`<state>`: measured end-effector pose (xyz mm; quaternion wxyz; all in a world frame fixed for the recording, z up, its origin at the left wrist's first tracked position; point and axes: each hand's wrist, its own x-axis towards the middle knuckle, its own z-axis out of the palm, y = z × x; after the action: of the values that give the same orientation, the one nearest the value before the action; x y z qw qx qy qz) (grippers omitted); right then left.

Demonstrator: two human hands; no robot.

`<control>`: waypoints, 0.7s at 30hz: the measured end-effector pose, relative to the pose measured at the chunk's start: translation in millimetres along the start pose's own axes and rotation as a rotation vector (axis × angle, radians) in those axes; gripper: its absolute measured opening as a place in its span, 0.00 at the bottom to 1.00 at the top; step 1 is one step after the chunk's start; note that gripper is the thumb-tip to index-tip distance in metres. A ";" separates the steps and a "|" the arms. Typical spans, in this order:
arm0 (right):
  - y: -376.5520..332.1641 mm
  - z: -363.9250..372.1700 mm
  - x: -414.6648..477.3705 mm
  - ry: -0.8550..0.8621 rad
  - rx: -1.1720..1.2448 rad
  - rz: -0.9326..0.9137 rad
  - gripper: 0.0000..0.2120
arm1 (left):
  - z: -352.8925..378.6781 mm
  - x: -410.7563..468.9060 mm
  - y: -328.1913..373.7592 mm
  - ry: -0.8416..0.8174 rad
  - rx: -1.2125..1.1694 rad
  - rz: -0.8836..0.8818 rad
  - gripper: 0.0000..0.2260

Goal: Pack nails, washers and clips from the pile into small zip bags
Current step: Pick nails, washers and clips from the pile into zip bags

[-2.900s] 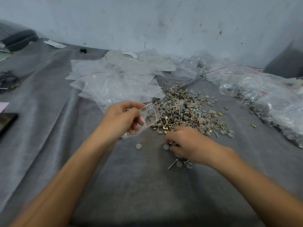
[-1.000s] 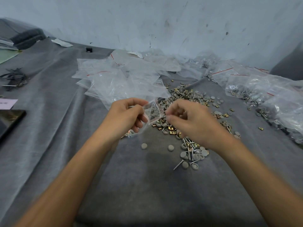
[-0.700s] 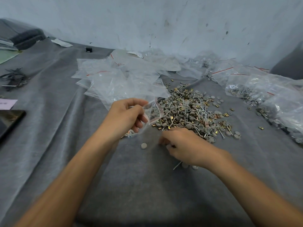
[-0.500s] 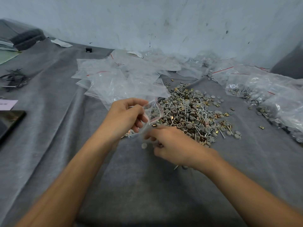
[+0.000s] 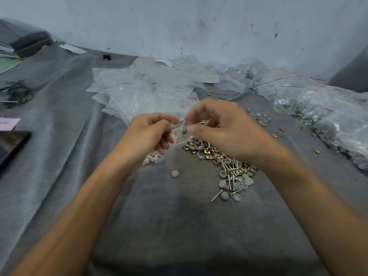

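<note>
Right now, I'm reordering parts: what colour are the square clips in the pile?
The clips are brassy gold; the head view shows them best.

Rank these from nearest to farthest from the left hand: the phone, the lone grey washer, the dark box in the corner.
1. Lone grey washer, on the cloth by the left hand.
2. Phone, at the left edge.
3. Dark box, far left by the wall.

Bare hands [image 5: 148,134] [image 5: 225,130], bare forearms [image 5: 85,212]
</note>
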<state>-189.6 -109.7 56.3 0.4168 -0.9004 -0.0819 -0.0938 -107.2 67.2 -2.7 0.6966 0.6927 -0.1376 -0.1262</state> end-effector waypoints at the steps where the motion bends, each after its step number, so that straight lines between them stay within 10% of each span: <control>1: 0.7 7.7 2.6 -0.005 -0.052 0.004 0.07 | -3.6 1.0 1.1 0.004 -0.012 0.002 0.13; 14: 58.5 47.3 -67.7 -0.049 0.081 0.208 0.08 | -84.5 17.5 4.1 0.188 -0.614 -0.353 0.09; 21: 63.0 55.1 -72.1 0.053 0.177 0.216 0.10 | -55.4 7.9 10.5 -0.184 -0.782 -0.367 0.12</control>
<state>-239.7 -112.8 -42.1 0.5043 -0.8609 0.0185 -0.0646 -79.7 116.0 7.8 0.8573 0.3758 -0.0157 -0.3515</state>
